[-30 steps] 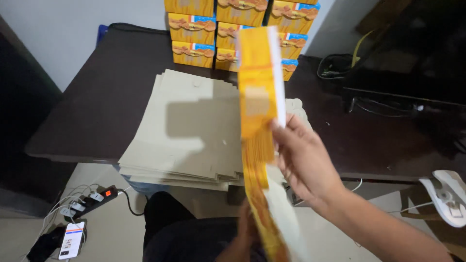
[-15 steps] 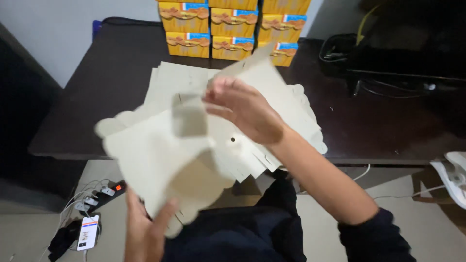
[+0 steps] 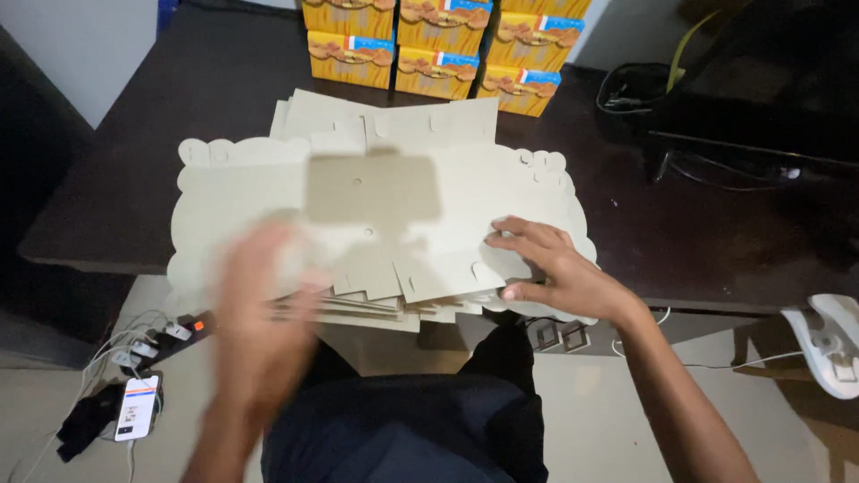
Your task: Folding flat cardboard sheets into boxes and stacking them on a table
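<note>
A flat, unfolded cardboard box blank (image 3: 385, 210), plain beige side up with scalloped edges, lies on top of a stack of similar blanks (image 3: 358, 309) at the near edge of a dark table (image 3: 161, 161). My right hand (image 3: 546, 268) rests spread on the blank's right part, fingers apart and pressing down. My left hand (image 3: 259, 304) is blurred with motion over the blank's near left corner; its fingers look apart and I see nothing held in it.
Stacked yellow printed boxes (image 3: 434, 49) stand at the table's far edge. Dark equipment and cables (image 3: 716, 116) fill the right side. On the floor lie a power strip (image 3: 170, 335), a phone (image 3: 136, 407) and a white object (image 3: 828, 344).
The blank was held upright showing its yellow printed side, then turned over and laid flat on the stack. My right hand moved to its right part; my left hand came up from below.
</note>
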